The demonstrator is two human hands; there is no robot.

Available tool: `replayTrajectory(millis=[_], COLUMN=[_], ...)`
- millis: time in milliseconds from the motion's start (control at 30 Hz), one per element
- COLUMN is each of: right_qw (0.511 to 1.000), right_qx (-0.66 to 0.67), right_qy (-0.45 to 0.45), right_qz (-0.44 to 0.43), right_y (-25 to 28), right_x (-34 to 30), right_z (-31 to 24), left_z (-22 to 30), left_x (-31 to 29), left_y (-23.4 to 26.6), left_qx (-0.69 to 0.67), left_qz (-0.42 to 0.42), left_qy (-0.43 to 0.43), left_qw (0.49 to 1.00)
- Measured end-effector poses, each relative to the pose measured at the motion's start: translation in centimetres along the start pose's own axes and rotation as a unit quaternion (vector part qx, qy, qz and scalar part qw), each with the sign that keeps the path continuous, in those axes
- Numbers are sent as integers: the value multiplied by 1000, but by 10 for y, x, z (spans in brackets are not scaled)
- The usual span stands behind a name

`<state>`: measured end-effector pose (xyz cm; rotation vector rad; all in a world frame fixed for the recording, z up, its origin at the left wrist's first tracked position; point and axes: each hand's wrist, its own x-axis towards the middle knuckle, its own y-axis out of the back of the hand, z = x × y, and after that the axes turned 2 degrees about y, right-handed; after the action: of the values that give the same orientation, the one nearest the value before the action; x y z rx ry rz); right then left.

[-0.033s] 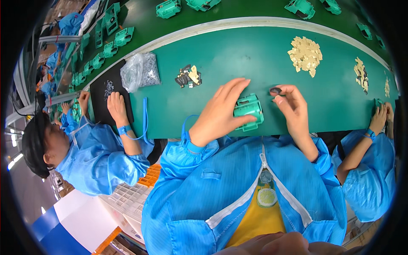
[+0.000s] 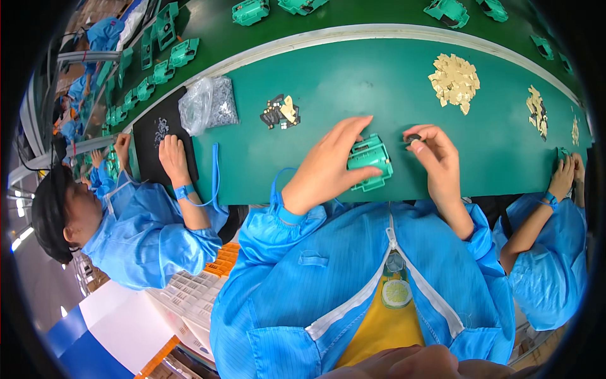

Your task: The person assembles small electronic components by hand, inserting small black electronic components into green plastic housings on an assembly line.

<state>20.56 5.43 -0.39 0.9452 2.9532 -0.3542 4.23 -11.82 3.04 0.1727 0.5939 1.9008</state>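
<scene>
A green plastic housing [image 2: 372, 159] rests at the near part of the green work table. My left hand [image 2: 329, 163] grips it, the thumb across its near side and the fingers reaching over its far side, so its left part is hidden. Just right of the housing, and apart from it, my right hand [image 2: 437, 158] pinches a small dark piece [image 2: 412, 138] between thumb and fingertips. A heap of small cream-coloured pieces [image 2: 454, 83] lies beyond my right hand. Some black pieces [image 2: 273, 115], mixed with a few cream ones, lie beyond my left hand.
A clear bag of small grey parts [image 2: 221, 104] lies at the left beside a black mat [image 2: 148, 151]. Co-workers sit close on both sides, one's hand [image 2: 173, 159] over the mat. Past the pale raised rail [image 2: 353, 30], more green housings [image 2: 250, 11] stand on a green surface.
The green housing has tilted and shifted slightly under my left hand. In my right fingers the dark piece has turned a little and moved slightly to the right.
</scene>
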Motion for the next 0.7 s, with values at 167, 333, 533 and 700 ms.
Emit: replayTrajectory(millis=[167, 333, 533, 700], right_qw=[997, 994, 995, 995], right_qx=[39, 49, 18, 1], right_qy=[-48, -86, -88, -90], right_qz=[-46, -47, -37, -46], right_y=[7, 3, 2, -1], right_x=[4, -4, -4, -4], right_z=[-5, -6, -1, -3], left_z=[-11, -8, 1, -2], left_x=[16, 26, 9, 8], left_y=[1, 3, -21, -34], left_qx=[8, 67, 70, 20], left_qz=[21, 10, 124, 139], left_qy=[-100, -143, -75, -78], left_qw=[995, 987, 987, 987])
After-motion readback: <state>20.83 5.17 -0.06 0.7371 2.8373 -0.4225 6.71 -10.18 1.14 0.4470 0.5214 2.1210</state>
